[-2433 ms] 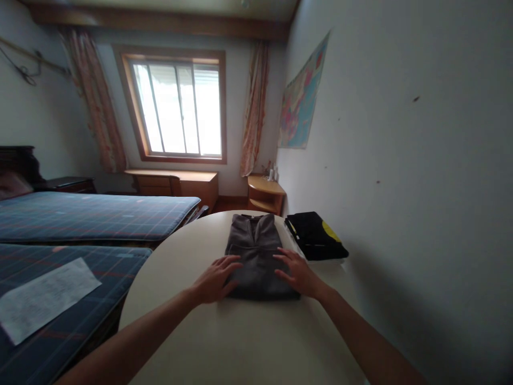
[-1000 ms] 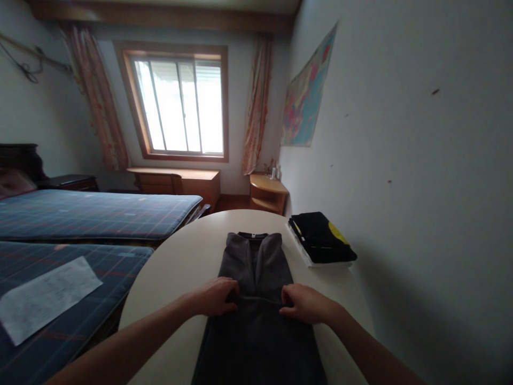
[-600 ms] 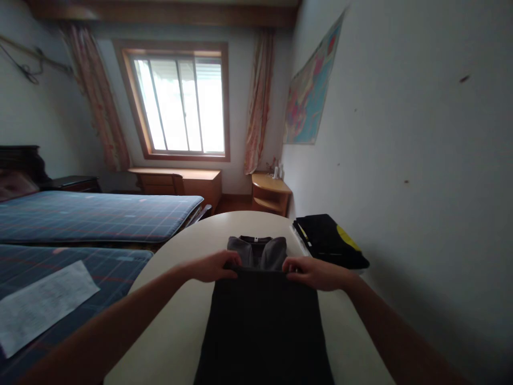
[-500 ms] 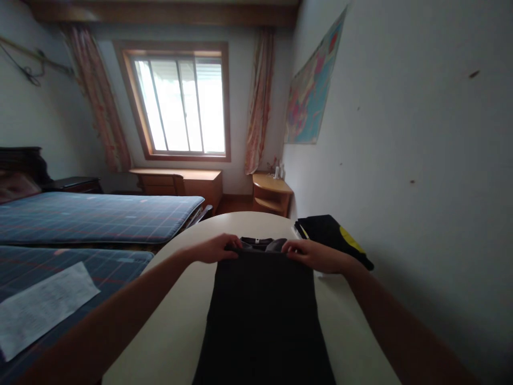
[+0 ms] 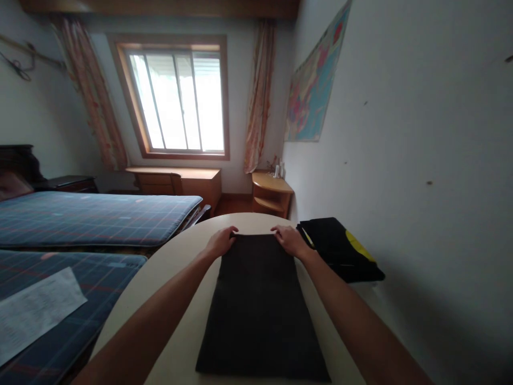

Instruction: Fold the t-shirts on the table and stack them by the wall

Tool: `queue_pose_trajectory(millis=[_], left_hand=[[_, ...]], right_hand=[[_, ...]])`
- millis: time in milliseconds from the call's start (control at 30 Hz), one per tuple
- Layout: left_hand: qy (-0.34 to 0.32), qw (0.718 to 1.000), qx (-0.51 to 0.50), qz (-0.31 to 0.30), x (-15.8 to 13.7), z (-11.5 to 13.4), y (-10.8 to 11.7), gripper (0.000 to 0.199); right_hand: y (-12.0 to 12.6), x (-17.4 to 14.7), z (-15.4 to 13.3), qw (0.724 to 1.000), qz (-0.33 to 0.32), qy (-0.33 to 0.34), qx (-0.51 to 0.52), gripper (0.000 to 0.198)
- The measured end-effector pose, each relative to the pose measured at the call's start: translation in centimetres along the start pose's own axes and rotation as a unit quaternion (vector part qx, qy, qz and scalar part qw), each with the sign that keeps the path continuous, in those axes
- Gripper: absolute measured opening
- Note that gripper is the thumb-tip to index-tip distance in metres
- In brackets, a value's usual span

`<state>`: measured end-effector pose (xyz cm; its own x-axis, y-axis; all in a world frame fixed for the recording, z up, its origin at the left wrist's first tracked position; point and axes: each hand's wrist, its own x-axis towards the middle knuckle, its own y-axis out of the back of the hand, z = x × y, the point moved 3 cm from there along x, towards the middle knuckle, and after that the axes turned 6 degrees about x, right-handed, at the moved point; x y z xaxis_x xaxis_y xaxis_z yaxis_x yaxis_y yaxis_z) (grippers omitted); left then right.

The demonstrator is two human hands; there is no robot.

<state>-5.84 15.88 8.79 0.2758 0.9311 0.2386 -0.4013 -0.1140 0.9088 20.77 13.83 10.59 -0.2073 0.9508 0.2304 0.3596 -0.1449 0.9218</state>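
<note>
Two bare hands work at the far edge of a dark folded garment (image 5: 260, 305), which I see lying flat on a pale round table (image 5: 170, 262). The left hand (image 5: 222, 242) curls its fingers at the far left corner, the right hand (image 5: 290, 241) at the far right; whether either pinches the cloth, I cannot tell. Black folded clothing (image 5: 334, 243) with a yellow patch sits just beside the right hand.

Matt, smooth cloth on the dark garment (image 5: 258, 310), lying across a hard, smooth tabletop (image 5: 172, 256); more matt fabric in the black stack (image 5: 334, 248). Woven-looking cloth covers the mattress (image 5: 104, 216), the sheet (image 5: 40, 310) is paper, and the window frame (image 5: 172, 156) looks like polished wood.
</note>
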Motion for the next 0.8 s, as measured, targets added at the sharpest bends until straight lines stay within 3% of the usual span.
queue_pose_trajectory(millis=[100, 200, 467, 667, 800], left_hand=[[0.035, 0.999, 0.015, -0.028, -1.2, -1.1, -3.0, 0.043], [0.061, 0.997, 0.021, -0.03, -1.6, -1.9, -4.3, 0.038], [0.098, 0.995, 0.029, -0.021, -0.7, -2.8, -3.7, 0.026], [0.081, 0.995, 0.044, 0.029, -1.6, 0.0, -3.6, 0.039], [-0.025, 0.997, 0.068, 0.028, -3.2, 2.8, -4.7, 0.047]], right_hand=[[-4.0, -0.9, 0.8, 1.0, -0.018, -0.021, -0.004, 0.04], [-5.9, -1.3, 1.5, 0.999, -0.016, -0.029, 0.006, 0.043], [-4.6, 0.3, 1.8, 0.999, 0.028, -0.02, 0.036, 0.037], [-5.1, -0.5, 0.6, 0.994, 0.066, -0.084, 0.013, 0.033], [-6.5, -1.9, -1.5, 0.999, 0.034, -0.031, 0.015, 0.04]])
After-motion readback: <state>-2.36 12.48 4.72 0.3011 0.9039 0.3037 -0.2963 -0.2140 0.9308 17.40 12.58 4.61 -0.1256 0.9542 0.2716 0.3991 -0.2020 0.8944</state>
